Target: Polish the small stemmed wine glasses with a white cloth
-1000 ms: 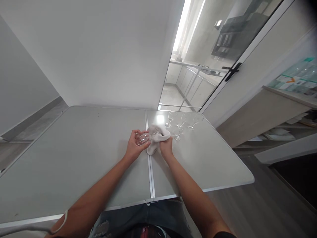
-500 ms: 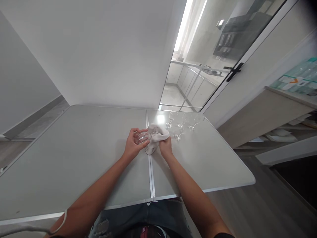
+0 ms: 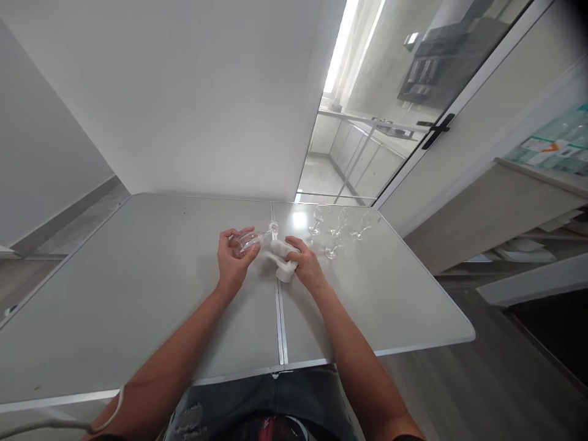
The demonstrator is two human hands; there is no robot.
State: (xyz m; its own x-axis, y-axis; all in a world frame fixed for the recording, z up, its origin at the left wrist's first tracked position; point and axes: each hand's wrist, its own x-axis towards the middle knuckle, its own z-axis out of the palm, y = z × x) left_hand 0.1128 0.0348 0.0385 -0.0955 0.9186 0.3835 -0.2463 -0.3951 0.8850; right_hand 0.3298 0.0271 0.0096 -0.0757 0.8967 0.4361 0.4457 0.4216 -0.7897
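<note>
My left hand [image 3: 233,257] is wrapped round the bowl of a clear wine glass [image 3: 249,241]. The glass lies tilted on its side in the air, its stem and foot pointing right and away from me. Just to the right, my right hand [image 3: 303,262] grips a bunched white cloth [image 3: 283,260], part of which hangs down over the table seam. Cloth and glass are apart, with a small gap between them. Past my right hand, several more stemmed glasses stand together; the closest of these glasses [image 3: 331,248] is a short way from my fingers.
The pale folding table [image 3: 138,294] has a metal seam down its middle and a white wall behind it. A glass door [image 3: 367,122] with a black handle is at the back right. Right of the table, a wooden shelf [image 3: 505,208] holds packed plastic bottles [image 3: 555,144].
The cloth has come off the wine glass's stem and foot. My left hand has moved left with the glass, while my right hand has drawn the cloth slightly down.
</note>
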